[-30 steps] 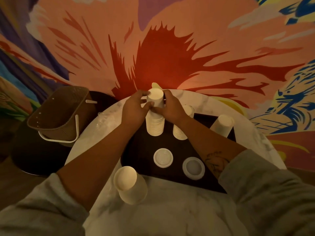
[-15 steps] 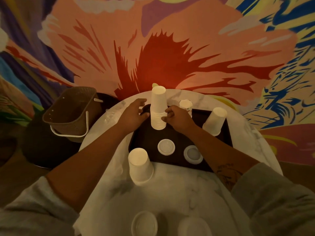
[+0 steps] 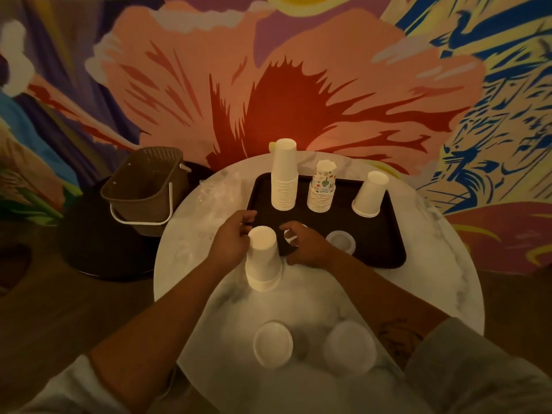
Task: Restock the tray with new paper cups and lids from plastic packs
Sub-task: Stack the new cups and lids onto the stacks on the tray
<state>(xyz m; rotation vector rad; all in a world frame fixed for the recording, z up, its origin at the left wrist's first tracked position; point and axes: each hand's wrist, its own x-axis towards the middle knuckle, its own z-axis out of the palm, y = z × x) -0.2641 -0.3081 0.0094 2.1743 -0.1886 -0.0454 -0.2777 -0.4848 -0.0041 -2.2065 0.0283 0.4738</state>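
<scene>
A dark tray [image 3: 385, 249] lies on the round marble table [image 3: 433, 294]. On it stand a tall stack of white upturned cups [image 3: 283, 177], a shorter stack topped by a patterned cup [image 3: 322, 189], a small white stack [image 3: 369, 195] and a lid [image 3: 340, 241]. A short stack of white cups [image 3: 263, 261] stands on the table at the tray's near-left corner. My left hand [image 3: 231, 243] is beside its top, my right hand [image 3: 307, 246] on its other side over a second lid [image 3: 291, 236]. Both hands have spread fingers and hold nothing.
Two stacks of lids [image 3: 273, 343] [image 3: 349, 343] rest near the table's front edge. Clear plastic wrap [image 3: 218, 192] lies at the table's left. A brown perforated basket [image 3: 143, 189] with a white handle sits on a dark round stool at the left. A painted wall stands behind.
Both hands have let go of the tall cup stack on the tray and drawn back to either side of the short stack near the tray's front-left corner. The camera has pulled back.
</scene>
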